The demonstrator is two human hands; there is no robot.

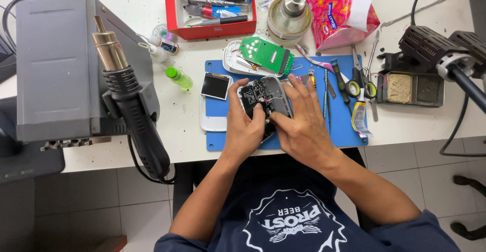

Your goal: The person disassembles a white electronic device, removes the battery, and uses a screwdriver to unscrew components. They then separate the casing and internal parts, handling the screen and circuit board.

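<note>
Both my hands hold a small opened device (264, 96) over a blue work mat (344, 130). The device shows a black circuit board on its left half and a grey plastic shell on its right. My left hand (244, 125) grips it from the left with the thumb pressed on the board. Over the grey shell lies my right hand (302, 120), fingers spread, thumb touching the lower edge. A small loose screen (215, 85) lies just left of the device, above a white cover piece (212, 120). A green circuit board (265, 53) rests on a white shell behind.
A hot-air gun (132, 105) hangs on a grey rework station (55, 65) at left. A red box of screwdrivers (212, 9), a solder reel (289, 14), small bottles (178, 77), tweezers and scissors (362, 87), a sponge tray (410, 87) and a soldering-iron holder (445, 52) surround the mat.
</note>
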